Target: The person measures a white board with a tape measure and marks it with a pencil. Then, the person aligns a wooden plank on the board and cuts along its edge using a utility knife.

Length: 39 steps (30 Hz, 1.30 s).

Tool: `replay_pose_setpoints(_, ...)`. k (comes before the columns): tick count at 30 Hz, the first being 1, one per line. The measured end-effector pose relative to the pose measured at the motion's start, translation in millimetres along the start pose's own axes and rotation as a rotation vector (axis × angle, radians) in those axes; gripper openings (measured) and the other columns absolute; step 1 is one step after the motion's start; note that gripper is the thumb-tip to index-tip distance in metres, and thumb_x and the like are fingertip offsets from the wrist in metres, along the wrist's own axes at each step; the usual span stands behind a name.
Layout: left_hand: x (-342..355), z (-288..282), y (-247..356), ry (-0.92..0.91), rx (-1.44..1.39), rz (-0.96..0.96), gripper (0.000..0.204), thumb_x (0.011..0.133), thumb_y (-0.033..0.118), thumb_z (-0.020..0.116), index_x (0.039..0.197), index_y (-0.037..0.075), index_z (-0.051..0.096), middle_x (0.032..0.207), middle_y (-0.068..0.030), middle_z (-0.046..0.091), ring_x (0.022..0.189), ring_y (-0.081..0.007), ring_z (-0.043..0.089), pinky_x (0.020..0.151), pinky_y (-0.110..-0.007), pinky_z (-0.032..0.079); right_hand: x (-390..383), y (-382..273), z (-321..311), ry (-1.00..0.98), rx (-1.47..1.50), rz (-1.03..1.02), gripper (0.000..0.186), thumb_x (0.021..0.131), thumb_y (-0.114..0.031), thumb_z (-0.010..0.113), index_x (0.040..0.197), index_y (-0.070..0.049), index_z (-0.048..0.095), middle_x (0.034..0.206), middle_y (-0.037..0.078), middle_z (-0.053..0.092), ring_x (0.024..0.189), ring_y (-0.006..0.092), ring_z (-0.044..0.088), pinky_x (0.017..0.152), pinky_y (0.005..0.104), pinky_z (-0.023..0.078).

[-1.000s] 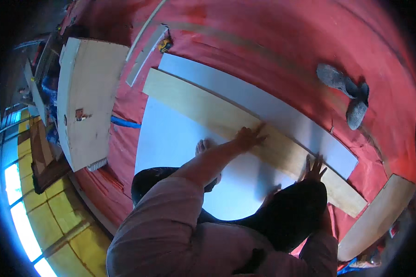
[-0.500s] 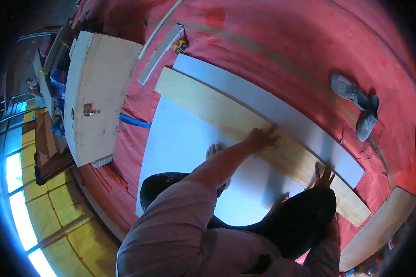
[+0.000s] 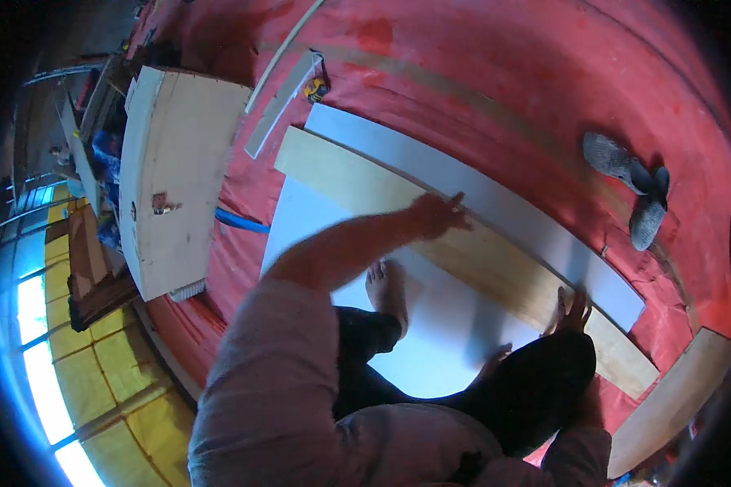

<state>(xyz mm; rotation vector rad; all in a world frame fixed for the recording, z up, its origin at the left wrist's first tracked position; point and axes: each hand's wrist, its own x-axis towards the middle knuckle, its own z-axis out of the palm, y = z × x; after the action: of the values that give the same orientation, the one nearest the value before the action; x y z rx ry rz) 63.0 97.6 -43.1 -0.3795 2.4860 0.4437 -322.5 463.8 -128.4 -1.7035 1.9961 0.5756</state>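
A long pale wooden board [image 3: 357, 183] lies slantwise across a large white panel [image 3: 300, 219]. Over the middle of the board is my left hand [image 3: 440, 216], its fingers stretched out and somewhat blurred; nothing shows in them. Further right, my right hand [image 3: 574, 315] rests on the board near its right end, thumb and fingers spread and pointing to the far edge. The board's far edge runs alongside a strip of white panel [image 3: 495, 191]. My knee hides part of the right forearm.
My bare foot [image 3: 388, 290] stands on the panel. Beyond it lie a yellow-black tape measure [image 3: 315, 89], a narrow strip [image 3: 283, 104] and grey shoes [image 3: 625, 174] on red sheeting [image 3: 495, 49]. A whitish wooden box [image 3: 188, 170] stands left, another board [image 3: 674, 398] right.
My left hand has moved left and away from me along the board, its forearm swinging outward. The left knee has lowered, uncovering more of the foot. My right hand stays on the board.
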Motion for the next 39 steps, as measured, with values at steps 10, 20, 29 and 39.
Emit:
replay_pose_setpoints(10,-79,14,-131,-0.007,-0.214,-0.446,0.088,0.073,0.026,0.083,0.150,0.032,0.041,0.150,-0.0113,0.044,0.141,-0.0313,0.040,0.100,-0.046,0.053,-11,-30,-71,0.044,0.102,0.003,0.143,0.034,-0.040,0.096,0.158,-0.017,0.027,0.159,0.030,0.015,0.150,0.0460,0.013,0.121,0.0593,0.013)
replay_pose_setpoints(20,-83,27,-145,0.135,-0.265,-0.328,0.060,0.072,0.031,0.082,0.126,0.016,0.060,0.110,-0.0140,0.054,0.104,-0.0340,0.060,0.089,-0.048,0.053,-10,-33,-78,0.025,0.156,0.006,0.143,0.034,-0.044,0.096,0.156,-0.015,0.029,0.162,0.030,0.009,0.151,0.0461,0.008,0.121,0.0601,0.011)
replay_pose_setpoints(29,-87,93,-179,0.358,-0.309,-0.181,0.065,0.075,0.033,0.074,0.137,0.021,0.059,0.126,-0.0087,0.064,0.119,-0.0318,0.056,0.108,-0.048,0.041,-9,-28,-42,0.129,1.515,0.240,0.078,0.090,-0.059,0.062,0.155,-0.026,0.034,0.160,0.015,0.030,0.141,0.0281,0.042,0.098,0.0499,0.045)
replay_pose_setpoints(39,-75,76,-170,0.265,-0.215,-0.211,0.054,0.066,0.021,0.083,0.115,0.010,0.064,0.106,-0.0136,0.060,0.101,-0.0340,0.060,0.086,-0.045,0.052,-10,-16,-52,0.064,0.040,0.015,0.122,0.051,-0.025,0.089,0.157,-0.032,0.029,0.161,0.026,0.014,0.148,0.0461,0.018,0.106,0.0620,0.037)
